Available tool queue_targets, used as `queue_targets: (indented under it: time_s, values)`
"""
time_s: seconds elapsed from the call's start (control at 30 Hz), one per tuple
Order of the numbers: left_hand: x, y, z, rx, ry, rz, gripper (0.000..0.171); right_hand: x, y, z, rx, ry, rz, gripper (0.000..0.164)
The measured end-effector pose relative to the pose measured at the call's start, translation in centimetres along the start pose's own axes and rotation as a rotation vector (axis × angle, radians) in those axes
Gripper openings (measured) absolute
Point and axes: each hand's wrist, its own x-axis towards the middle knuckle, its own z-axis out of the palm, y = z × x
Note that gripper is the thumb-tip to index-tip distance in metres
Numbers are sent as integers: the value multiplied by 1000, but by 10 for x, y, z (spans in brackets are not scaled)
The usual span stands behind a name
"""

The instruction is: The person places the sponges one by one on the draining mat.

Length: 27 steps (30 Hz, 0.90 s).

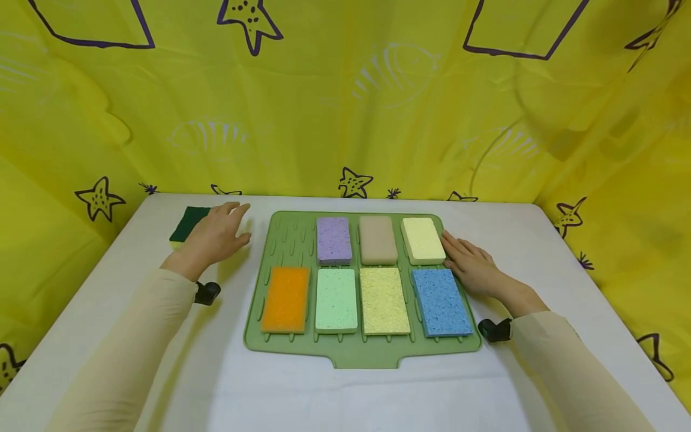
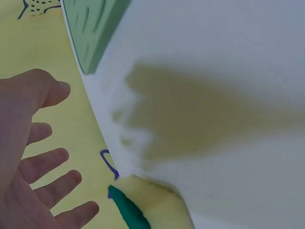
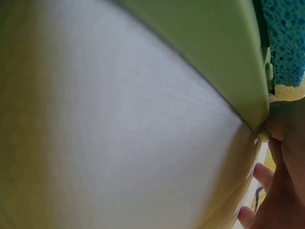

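Observation:
A green ridged drying mat point(image 1: 367, 354) lies on the table with several sponges on it. My left hand point(image 1: 216, 233) hovers left of the mat with fingers spread and holds nothing. Below and behind that hand lies a green-and-yellow scouring sponge point(image 1: 189, 225), partly hidden by it; the left wrist view shows the scouring sponge point(image 2: 152, 200) apart from the fingers. My right hand point(image 1: 475, 267) rests against the mat's right edge, its fingers extended. Closest to it are the blue sponge point(image 1: 441, 303) and the cream sponge point(image 1: 423, 241).
The back row also has a purple sponge point(image 1: 333, 240) and a beige sponge point(image 1: 378, 240). In front lie an orange sponge point(image 1: 286, 300), a mint sponge point(image 1: 336, 300) and a yellow sponge point(image 1: 384, 301). A yellow patterned curtain point(image 1: 302, 120) hangs behind the white table point(image 1: 270, 396).

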Motion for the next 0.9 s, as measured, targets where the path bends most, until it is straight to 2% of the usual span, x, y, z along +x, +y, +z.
queue_targets:
  time_s: [0.27, 0.63, 0.9]
  values:
    - [-9, -23, 0, 7, 11, -65, 63, 0, 0, 1, 2, -4, 7, 59]
    - [-16, -45, 1, 1, 31, -133, 62, -1, -2, -1, 2, -4, 1, 59]
    - [-15, -54, 1, -52, -38, -208, 61, -1, 0, 0, 1, -7, 9, 59]
